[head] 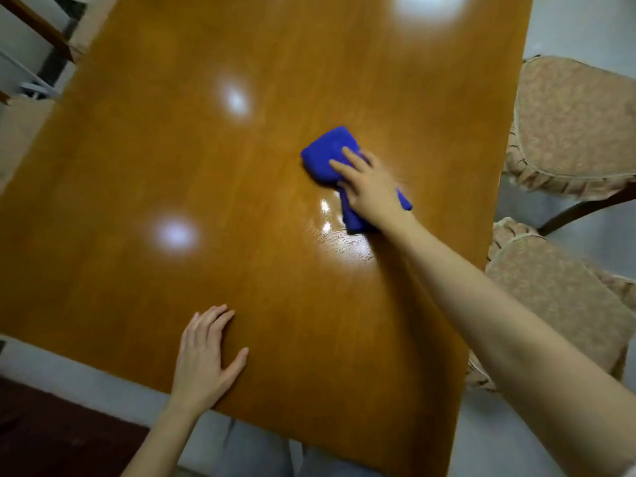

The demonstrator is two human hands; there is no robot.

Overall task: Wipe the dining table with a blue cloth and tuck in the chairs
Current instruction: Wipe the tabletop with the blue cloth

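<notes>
On dining table [137, 166] centre, R hand [370, 191] pressed flat, fingers straight, atop blue cloth [323, 156] bunched ahead-left of palm; L hand [203, 356] flat, idle.

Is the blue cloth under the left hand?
No, the blue cloth lies under the right hand, while the left hand rests flat on the table.

one table [241, 173], one blue cloth [321, 156], two hands (left hand [203, 359], right hand [370, 191]), two chairs (far chair [571, 125], near chair [557, 304]).
</notes>
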